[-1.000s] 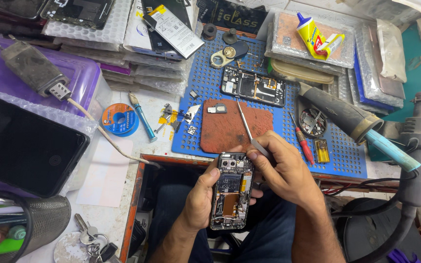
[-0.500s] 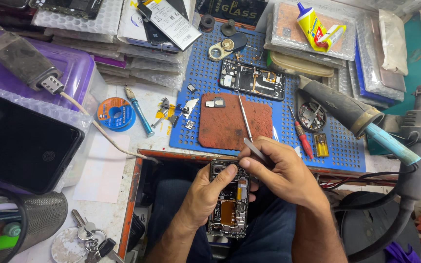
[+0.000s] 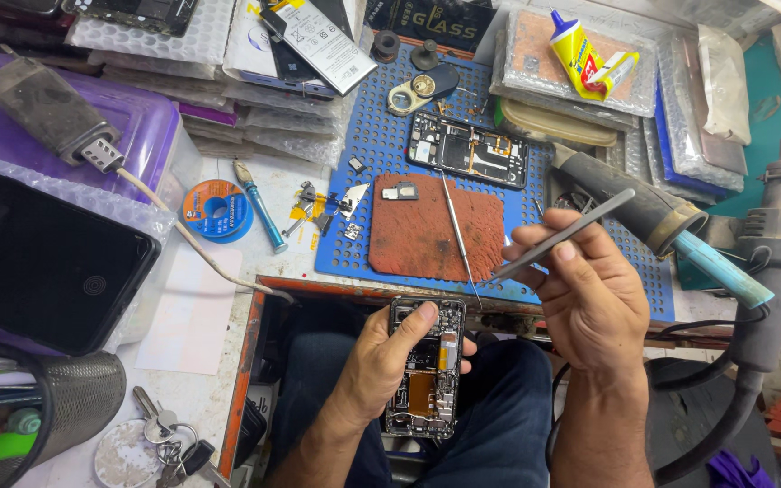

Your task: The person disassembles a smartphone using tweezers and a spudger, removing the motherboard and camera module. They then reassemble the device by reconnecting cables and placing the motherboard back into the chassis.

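Observation:
My left hand (image 3: 380, 361) grips an opened phone (image 3: 423, 369) over my lap, its back off and its boards and an orange flex showing. The thumb lies across the phone's top. My right hand (image 3: 589, 294) is raised to the right of the phone and holds metal tweezers (image 3: 564, 233) that point up and to the right, clear of the phone. A thin metal probe (image 3: 456, 237) lies on the red-brown mat (image 3: 431, 230), which sits on the blue perforated mat (image 3: 381, 154).
A second opened phone (image 3: 467, 149) lies on the blue mat. A blue solder reel (image 3: 217, 210) and blue-handled tool (image 3: 259, 217) lie left. Also here: a hot-air handle (image 3: 653, 212), a dark screen (image 3: 38, 258), a mesh cup (image 3: 70, 398), keys (image 3: 169, 438), a glue tube (image 3: 576, 50).
My right hand has lifted the tweezers off the phone and turned them up to the right. The phone sits lower in view and the thin probe now lies on the red-brown mat.

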